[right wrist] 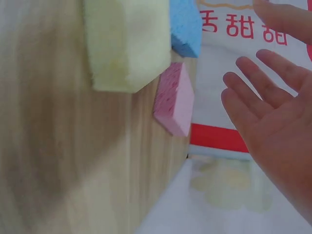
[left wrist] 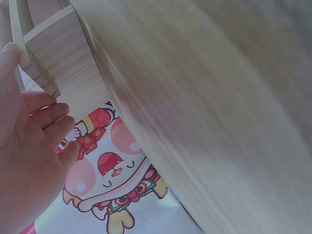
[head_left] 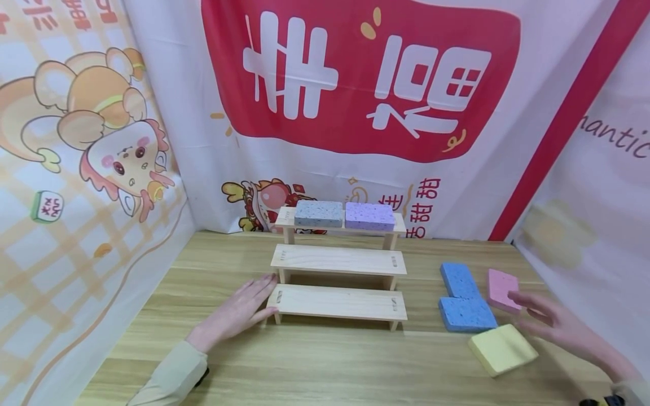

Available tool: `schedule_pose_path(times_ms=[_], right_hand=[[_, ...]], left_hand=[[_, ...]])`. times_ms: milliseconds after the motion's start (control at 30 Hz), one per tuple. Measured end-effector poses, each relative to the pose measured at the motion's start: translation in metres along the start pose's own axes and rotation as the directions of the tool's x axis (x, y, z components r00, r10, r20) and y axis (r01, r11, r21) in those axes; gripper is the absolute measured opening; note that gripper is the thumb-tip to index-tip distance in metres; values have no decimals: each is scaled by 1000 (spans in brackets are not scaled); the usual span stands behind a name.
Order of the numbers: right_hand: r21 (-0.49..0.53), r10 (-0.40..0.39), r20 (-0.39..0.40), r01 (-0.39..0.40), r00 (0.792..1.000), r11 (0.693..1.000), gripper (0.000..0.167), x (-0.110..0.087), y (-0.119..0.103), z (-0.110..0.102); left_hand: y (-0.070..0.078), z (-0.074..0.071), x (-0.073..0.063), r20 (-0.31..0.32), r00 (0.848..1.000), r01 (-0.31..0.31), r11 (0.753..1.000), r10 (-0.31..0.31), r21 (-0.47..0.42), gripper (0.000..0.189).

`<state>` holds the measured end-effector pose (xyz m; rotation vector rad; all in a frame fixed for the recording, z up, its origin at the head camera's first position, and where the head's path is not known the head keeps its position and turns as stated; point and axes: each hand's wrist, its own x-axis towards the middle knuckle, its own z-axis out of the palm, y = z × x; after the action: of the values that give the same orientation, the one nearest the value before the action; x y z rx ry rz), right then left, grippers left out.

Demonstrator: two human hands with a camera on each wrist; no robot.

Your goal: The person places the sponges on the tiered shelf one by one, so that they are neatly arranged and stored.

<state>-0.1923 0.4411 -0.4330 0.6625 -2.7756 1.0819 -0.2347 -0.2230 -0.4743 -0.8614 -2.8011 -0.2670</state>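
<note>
A three-tier wooden stand (head_left: 337,301) occupies the middle of the table, its steps rising toward the back. At its left end my left hand (head_left: 241,309) lies with fingers extended, the fingertips right at the stand's side. The left wrist view shows that hand (left wrist: 36,141) beside the wooden edges. On the top tier sit a grey-blue sponge (head_left: 318,213) and a purple sponge (head_left: 369,216), side by side. Over on the right, my right hand (head_left: 558,324) hovers with spread fingers near a pink sponge (head_left: 503,288). In the right wrist view its palm (right wrist: 273,131) holds nothing.
Two blue sponges (head_left: 459,280) lie against each other left of the pink one. A yellow sponge (head_left: 503,349) lies nearer the front. Printed cloth (head_left: 355,169) hangs behind the wooden table (head_left: 315,366) and along both sides.
</note>
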Motion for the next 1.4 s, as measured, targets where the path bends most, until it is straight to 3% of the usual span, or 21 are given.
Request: schedule_pose_path(times_ms=[133, 400, 567, 800, 1267, 1400], right_hand=[[9, -6, 27, 5, 1000, 1000, 51, -11, 4, 3], [-46, 64, 76, -61, 995, 997, 56, -25, 18, 5], [-39, 112, 164, -106, 980, 994, 59, -29, 24, 5], [62, 25, 218, -39, 976, 997, 60, -32, 30, 10], [41, 50, 306, -65, 951, 997, 62, -28, 30, 12], [66, -51, 260, 35, 964, 997, 64, -28, 34, 17]], left_hand=[[0, 0, 0, 4, 1000, 2, 1000, -2, 4, 73], [1, -1, 0, 20, 1000, 14, 1000, -14, 10, 73], [1, -1, 0, 33, 999, 20, 1000, -20, 12, 74], [1, -1, 0, 31, 999, 20, 1000, -20, 5, 74], [2, -1, 0, 33, 999, 22, 1000, -22, 4, 74], [2, -1, 1, 34, 999, 25, 1000, -25, -1, 73]])
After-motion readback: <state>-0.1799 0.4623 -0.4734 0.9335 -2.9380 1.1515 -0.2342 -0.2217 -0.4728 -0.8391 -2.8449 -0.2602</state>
